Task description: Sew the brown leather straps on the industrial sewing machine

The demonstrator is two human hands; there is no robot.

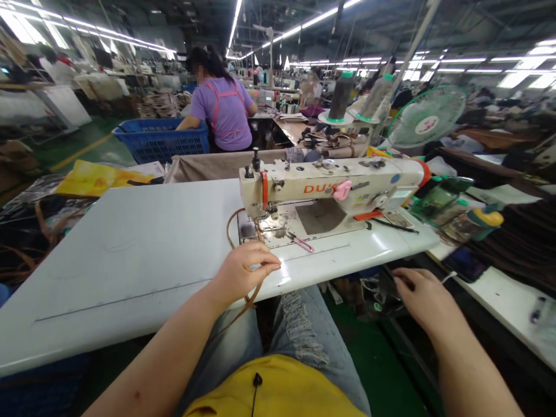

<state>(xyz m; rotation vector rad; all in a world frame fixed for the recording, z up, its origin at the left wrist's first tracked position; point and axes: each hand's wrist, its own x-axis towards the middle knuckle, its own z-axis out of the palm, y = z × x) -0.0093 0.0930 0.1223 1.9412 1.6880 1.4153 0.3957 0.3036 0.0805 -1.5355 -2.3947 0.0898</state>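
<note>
My left hand (248, 267) is over the front of the sewing machine bed, thumb and fingers pinched together on a narrow brown strap (238, 317). The strap runs from under the needle area, passes beneath the hand and hangs over the table edge onto my lap. Behind the hand, another stretch of it loops left of the presser foot. The white sewing machine (321, 188) stands just beyond, with pink-handled thread snips (302, 242) lying on its bed. Off the table's right front edge, my right hand (419, 289) has its fingers curled beside something dark; what they hold is hidden.
The white sewing table (143, 243) stretches left, with a ruler line along its front. At right are a phone (465, 263), bottles (471, 223) and a green fan (428, 119). Thread cones (342, 95) stand behind the machine. A co-worker sits ahead beside a blue basket (163, 142).
</note>
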